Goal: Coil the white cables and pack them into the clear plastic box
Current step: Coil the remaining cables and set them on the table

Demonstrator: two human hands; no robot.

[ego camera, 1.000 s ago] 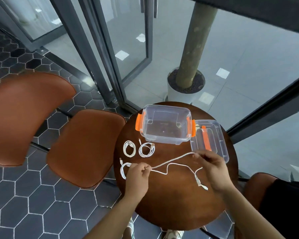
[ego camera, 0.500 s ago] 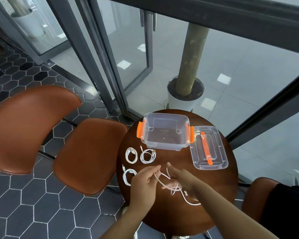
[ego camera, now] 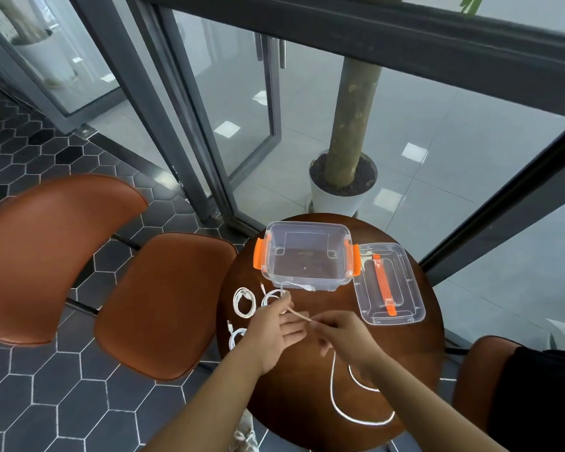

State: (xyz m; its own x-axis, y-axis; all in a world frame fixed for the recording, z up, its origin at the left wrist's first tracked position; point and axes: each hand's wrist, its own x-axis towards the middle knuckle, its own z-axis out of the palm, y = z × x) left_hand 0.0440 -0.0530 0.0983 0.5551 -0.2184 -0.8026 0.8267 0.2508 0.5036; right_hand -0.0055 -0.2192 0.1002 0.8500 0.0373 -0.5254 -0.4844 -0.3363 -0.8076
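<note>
- Round dark-brown wooden table point(ego camera: 294, 406): carries every item listed below.
- Loose white cable point(ego camera: 356, 417), thin, round and smooth-sheathed: the slack lies in an open loop at the near edge of the table, passing under the right forearm and up to the hands. Judged light, limp and a little slippery, and likely to spring out of a coil unless pinched. Best gripped on the sheath rather than at the plug ends.
- Right hand point(ego camera: 343, 334): fingertips pinch the loose white cable, and the slack trails near and right from this grip.
- Left hand point(ego camera: 274, 324): just left of the right hand, almost touching it. Thumb and forefinger appear to pinch the same cable, though blur makes that grip uncertain.
- Between the two grips a short length runs taut, slanting from far-left to near-right.
- Coiled white cables, three small flat rings: one point(ego camera: 237, 337) left of the left hand, two farther off point(ego camera: 243, 301), the rightmost partly behind the left fingertips. None is packed yet.
- Clear plastic box point(ego camera: 307, 256), rectangular with orange side latches: beyond the hands, open, apparently empty. A white plug end shows at its near wall; whether inside or outside, I cannot tell.
- Clear plastic lid point(ego camera: 405, 298) with orange handle: flat on the table, just right of the box.
- Brown leather-look chairs point(ego camera: 163, 301): left of the table.
- White plant pot point(ego camera: 336, 200): far side, on the grey floor.
</note>
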